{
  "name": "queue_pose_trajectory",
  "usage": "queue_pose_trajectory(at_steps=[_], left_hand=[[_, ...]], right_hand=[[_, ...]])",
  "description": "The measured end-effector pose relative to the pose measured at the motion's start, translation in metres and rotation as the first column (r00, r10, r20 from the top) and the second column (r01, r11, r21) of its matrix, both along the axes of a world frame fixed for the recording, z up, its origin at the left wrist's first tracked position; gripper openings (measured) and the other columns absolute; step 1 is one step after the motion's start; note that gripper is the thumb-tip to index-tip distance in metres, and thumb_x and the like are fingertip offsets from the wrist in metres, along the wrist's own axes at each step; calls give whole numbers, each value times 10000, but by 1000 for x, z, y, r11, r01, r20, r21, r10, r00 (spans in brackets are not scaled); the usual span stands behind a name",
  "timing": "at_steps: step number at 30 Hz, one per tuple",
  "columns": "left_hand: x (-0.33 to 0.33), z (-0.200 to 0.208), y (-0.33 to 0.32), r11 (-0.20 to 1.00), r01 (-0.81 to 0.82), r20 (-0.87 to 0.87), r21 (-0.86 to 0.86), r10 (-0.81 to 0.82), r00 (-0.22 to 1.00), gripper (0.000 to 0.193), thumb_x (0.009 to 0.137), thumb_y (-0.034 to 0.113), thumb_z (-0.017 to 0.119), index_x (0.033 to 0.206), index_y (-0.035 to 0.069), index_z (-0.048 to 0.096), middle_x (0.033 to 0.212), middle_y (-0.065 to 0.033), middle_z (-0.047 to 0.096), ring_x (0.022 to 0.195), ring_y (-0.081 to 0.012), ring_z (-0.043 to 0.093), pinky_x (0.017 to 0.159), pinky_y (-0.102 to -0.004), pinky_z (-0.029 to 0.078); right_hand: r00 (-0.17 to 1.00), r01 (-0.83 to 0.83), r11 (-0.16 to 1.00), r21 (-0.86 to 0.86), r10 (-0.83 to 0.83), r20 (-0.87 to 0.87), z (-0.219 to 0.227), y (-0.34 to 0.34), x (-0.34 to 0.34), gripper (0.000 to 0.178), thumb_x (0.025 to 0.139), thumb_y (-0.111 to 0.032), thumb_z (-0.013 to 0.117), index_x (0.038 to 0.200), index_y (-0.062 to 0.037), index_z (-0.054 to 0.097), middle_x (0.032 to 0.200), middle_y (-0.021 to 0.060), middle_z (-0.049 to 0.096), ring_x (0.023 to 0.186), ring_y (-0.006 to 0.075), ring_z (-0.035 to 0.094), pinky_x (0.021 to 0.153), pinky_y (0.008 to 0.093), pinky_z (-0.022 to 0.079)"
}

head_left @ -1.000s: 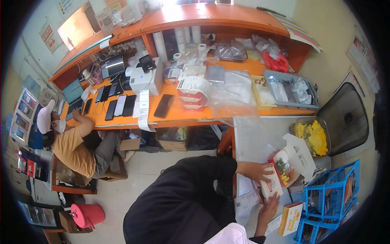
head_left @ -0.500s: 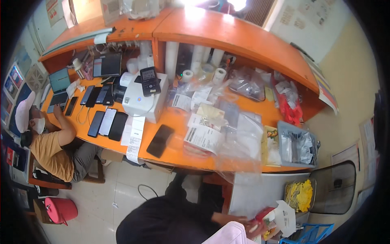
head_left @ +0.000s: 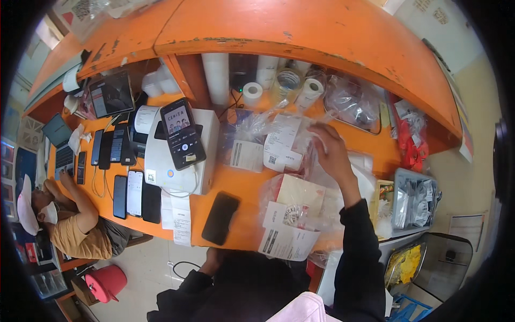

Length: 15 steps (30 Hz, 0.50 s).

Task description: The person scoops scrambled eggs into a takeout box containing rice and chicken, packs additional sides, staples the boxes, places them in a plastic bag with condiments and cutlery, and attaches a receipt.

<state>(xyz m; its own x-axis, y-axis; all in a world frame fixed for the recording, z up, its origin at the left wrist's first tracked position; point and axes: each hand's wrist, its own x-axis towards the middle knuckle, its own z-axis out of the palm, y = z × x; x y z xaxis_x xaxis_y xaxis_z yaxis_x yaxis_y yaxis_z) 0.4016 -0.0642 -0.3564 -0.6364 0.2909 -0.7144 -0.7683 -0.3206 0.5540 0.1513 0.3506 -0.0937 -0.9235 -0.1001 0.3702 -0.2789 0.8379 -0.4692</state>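
Right hand [head_left: 328,149]: fingers curved beside bagged parcel [head_left: 281,140]; grip cannot be told.
Left hand [head_left: 212,261]: near tabletop [head_left: 245,188] front edge; state cannot be told.

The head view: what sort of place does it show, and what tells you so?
Probably a takeaway food shop's packing counter: a bagged box with a printed slip, a pan of yellow food, and several phones.
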Motion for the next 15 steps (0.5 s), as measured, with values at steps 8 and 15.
queue_pose_trajectory(at_steps=[8, 15], left_hand=[[-53, 65, 50, 641, -620, 417, 453, 463, 782, 513, 1005, 436, 347, 1389, 103, 418, 1348, -107, 515, 1247, -280, 484, 1066, -497, 381], [-80, 94, 61, 845, -388, 87, 368, 385, 919, 568, 1003, 479, 305, 1389, 79, 422, 1351, -132, 518, 1265, -297, 481, 1083, -512, 356]], right_hand=[[903, 171, 928, 332, -282, 323, -44, 7, -20, 383, 833, -144, 675, 1203, -75, 600, 1221, 133, 588, 1171, 301, 507, 985, 441, 370], [934, 335, 722, -605, -171, 313, -102, 21, -14, 178, 940, -131, 587, 1074, -26, 637, 1011, 35, 655, 922, 155, 586, 835, 266, 427]])
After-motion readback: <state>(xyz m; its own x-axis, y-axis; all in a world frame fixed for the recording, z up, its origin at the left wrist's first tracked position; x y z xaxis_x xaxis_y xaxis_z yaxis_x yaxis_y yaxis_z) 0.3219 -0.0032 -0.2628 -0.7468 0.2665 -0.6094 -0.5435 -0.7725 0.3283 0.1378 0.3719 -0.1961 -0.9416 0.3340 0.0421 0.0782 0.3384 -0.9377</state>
